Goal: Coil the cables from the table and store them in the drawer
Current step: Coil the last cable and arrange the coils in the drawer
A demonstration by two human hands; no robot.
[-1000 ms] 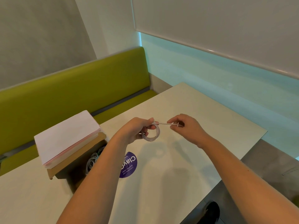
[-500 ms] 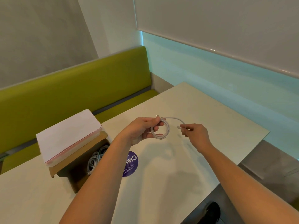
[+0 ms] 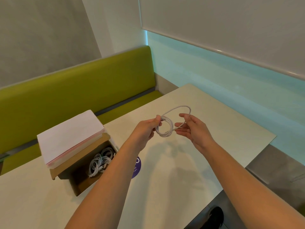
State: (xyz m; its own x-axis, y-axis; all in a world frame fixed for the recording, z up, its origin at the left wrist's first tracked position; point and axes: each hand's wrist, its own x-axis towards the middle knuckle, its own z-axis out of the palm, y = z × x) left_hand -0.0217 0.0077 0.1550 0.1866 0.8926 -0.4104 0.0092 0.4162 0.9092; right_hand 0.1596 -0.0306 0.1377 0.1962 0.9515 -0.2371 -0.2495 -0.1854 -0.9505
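Hands: left hand (image 3: 146, 129) pinches one white cable (image 3: 166, 128); right hand (image 3: 194, 129) pinches its tail.

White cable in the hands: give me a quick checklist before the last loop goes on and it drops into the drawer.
1. Coil held firm: ok, left hand pinches the white cable coil at its top.
2. Free end under control: ok, right hand guides the tail, fingers loosely curled round it.
3. Tail fully wound: not ok, one wide loop arcs above the coil.
4. Cardboard drawer open: ok, pulled out from under its box.
5. Room inside: ok, coiled cables fill only part.
6. Connector undamaged: cannot tell.
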